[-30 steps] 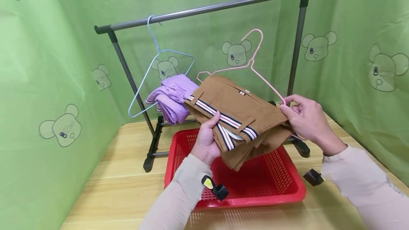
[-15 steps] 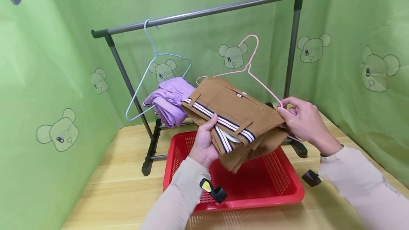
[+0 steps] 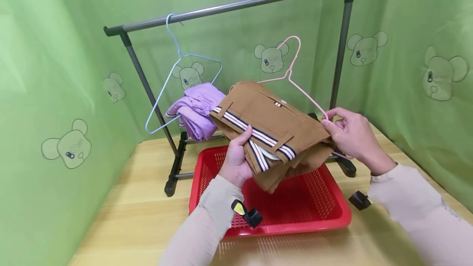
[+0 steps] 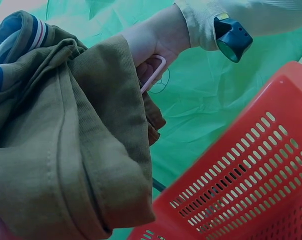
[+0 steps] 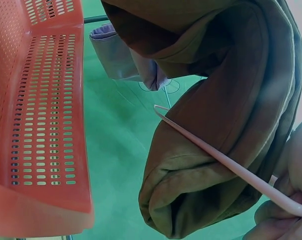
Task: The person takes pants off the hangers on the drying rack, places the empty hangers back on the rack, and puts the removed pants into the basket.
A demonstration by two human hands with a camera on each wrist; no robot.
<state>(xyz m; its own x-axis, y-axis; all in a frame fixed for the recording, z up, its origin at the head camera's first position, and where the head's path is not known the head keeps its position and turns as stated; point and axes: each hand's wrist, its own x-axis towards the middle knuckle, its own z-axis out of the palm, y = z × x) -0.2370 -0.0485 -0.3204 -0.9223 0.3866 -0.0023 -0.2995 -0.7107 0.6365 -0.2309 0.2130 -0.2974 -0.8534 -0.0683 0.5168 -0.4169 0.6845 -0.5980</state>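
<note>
Brown trousers (image 3: pixel 271 118), folded, with a striped waistband, are held up over the red basket by my left hand (image 3: pixel 238 161), its thumb on top at the waistband and its fingers hidden beneath. My right hand (image 3: pixel 349 134) pinches the right corner of a pink clothes hanger (image 3: pixel 304 93). The hanger's hook points up, free of the rail, and much of its left side is hidden behind the trousers. In the right wrist view the hanger's bar (image 5: pixel 215 154) runs alongside the folded legs (image 5: pixel 190 185).
A grey clothes rack (image 3: pixel 236 5) stands behind. From its rail hangs a blue hanger (image 3: pixel 162 87) with a folded purple garment (image 3: pixel 199 108) over its lower bar. The red basket (image 3: pixel 288 230) sits on the wooden table (image 3: pixel 144 216), with green curtains (image 3: pixel 55 85) around.
The whole scene shifts slightly as the head camera moves. The trousers now cover more of the pink hanger's left end. Both hands keep their holds.
</note>
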